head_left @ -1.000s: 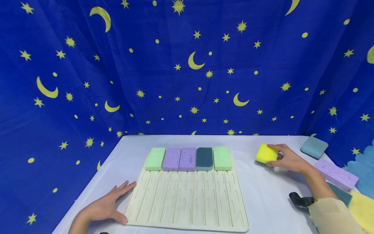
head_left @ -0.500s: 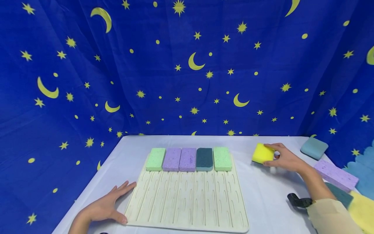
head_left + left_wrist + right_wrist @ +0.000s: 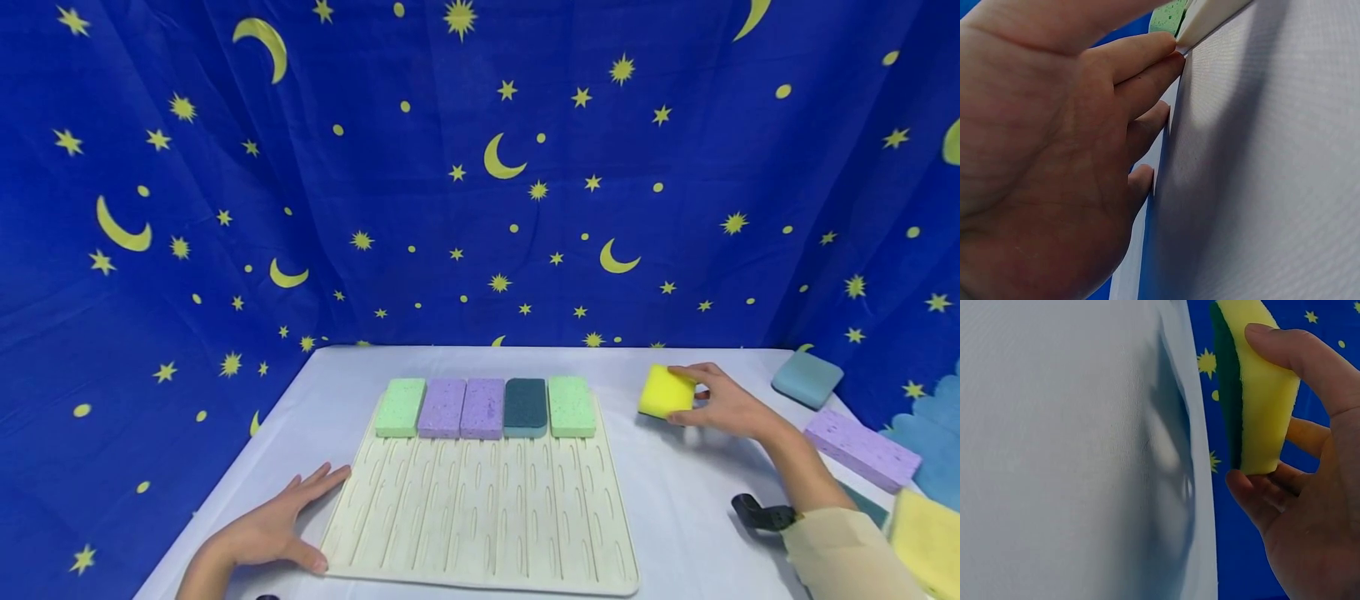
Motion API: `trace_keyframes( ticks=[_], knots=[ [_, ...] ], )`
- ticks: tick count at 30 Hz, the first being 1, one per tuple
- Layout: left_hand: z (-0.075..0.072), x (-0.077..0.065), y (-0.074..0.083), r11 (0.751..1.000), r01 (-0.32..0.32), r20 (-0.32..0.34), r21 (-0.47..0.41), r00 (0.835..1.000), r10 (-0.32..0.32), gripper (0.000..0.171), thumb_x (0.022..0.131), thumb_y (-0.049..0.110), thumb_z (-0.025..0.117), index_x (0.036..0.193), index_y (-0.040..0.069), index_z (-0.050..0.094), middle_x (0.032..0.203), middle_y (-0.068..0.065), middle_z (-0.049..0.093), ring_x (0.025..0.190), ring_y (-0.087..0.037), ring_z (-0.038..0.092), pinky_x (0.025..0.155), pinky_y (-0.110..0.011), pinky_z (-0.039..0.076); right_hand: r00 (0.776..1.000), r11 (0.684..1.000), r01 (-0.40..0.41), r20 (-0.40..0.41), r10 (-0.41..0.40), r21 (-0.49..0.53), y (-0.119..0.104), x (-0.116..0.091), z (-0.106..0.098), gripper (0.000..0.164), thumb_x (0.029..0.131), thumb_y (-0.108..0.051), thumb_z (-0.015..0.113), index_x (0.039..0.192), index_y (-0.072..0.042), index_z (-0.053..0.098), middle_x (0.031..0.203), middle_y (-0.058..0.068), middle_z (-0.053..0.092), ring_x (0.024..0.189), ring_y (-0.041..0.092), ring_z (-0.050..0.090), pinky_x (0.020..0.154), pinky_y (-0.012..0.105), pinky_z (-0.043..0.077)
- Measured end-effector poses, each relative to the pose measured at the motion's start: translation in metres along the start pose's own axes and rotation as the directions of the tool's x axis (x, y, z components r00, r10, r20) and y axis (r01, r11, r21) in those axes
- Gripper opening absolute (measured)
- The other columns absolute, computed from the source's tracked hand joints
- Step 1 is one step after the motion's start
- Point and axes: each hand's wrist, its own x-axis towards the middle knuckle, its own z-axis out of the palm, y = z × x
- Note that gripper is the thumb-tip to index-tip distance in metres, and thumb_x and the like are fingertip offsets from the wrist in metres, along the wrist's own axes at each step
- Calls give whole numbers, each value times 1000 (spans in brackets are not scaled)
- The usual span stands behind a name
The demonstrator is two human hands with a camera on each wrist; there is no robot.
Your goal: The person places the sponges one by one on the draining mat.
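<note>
My right hand [image 3: 723, 404] pinches a yellow sponge [image 3: 666, 392] between thumb and fingers, right of the mat. In the right wrist view the sponge [image 3: 1266, 394] shows a green scouring side facing the table, with a gap between them. My left hand [image 3: 270, 523] lies with fingers spread at the left edge of a cream ridged mat [image 3: 480, 517], fingertips and thumb at its border. Along the mat's far edge stands a row: a green sponge [image 3: 401, 407], two purple sponges [image 3: 441, 408], a dark teal scouring sponge [image 3: 525, 407] and another green sponge [image 3: 572, 407].
At the right lie a blue-grey sponge [image 3: 807, 379], a purple sponge [image 3: 862, 448], a teal piece [image 3: 862, 504] partly hidden by the forearm, and a pale yellow sponge [image 3: 926, 542]. A black wrist mount [image 3: 761, 512] juts from the right sleeve. Blue star-patterned cloth [image 3: 450, 208] hangs behind the white table [image 3: 337, 375].
My right hand has carried the yellow sponge a little to the left, toward the mat. The left hand and the row of sponges have stayed put.
</note>
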Motion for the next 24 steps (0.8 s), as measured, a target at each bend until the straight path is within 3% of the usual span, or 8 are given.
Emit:
trace_keyframes(
  ticks=[24],
  knots=[
    [0,1,1,997,79,30,-27,996,-78,110,64,35,88,154,19,26,153,-31,14,133,-61,-3,95,-78,3,999,999,42,7,-42,21,-34,8,12,97,72,-53,79,145,-3,40,134,24,37,116,41,43,92,57,43]
  ],
)
